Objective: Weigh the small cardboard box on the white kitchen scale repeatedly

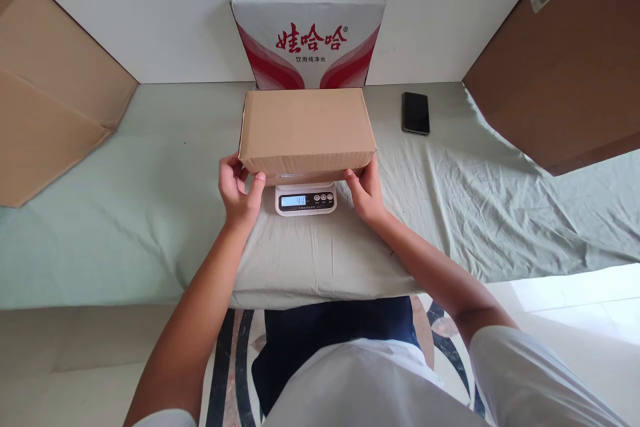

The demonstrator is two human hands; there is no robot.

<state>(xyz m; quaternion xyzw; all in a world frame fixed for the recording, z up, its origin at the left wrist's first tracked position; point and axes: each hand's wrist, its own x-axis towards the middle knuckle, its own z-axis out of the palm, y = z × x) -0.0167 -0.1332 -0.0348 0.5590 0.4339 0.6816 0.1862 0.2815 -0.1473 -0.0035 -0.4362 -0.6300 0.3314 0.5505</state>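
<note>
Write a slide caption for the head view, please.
Left hand and right hand hold a cardboard box over a digital scale.

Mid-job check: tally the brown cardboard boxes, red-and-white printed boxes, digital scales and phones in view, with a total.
Brown cardboard boxes, namely left box, middle box and right box: 3
Red-and-white printed box: 1
Digital scale: 1
Phone: 1
Total: 6

An improvised indoor workstation, home or shop unclear: digital scale (306, 209) on green cloth (120, 233) mid-frame, brown carton (60, 87) upper left, second carton (560, 67) upper right, patterned floor (221, 367) at bottom.
</note>
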